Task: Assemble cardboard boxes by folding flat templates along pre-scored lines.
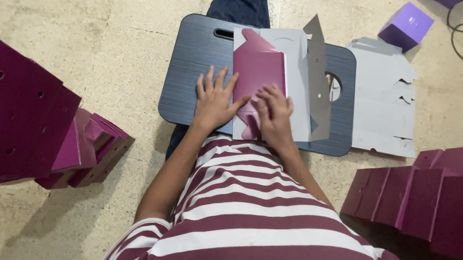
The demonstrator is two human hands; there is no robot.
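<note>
While stacks of folded magenta card boxes [15, 115] crowd both sides, the left hand [213, 101] lies spread flat on the dark blue lap tray [191, 72], and the right hand [273, 114] presses the half-folded magenta-and-grey card sheet [260, 66]; a small purple cube box [406, 26] sits beyond.

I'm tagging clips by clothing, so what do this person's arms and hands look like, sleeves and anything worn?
Both arms are bare from above the elbow down. The left hand and right hand wear no gloves; no rings or watch show. The short sleeves belong to a maroon-and-white striped shirt.
</note>
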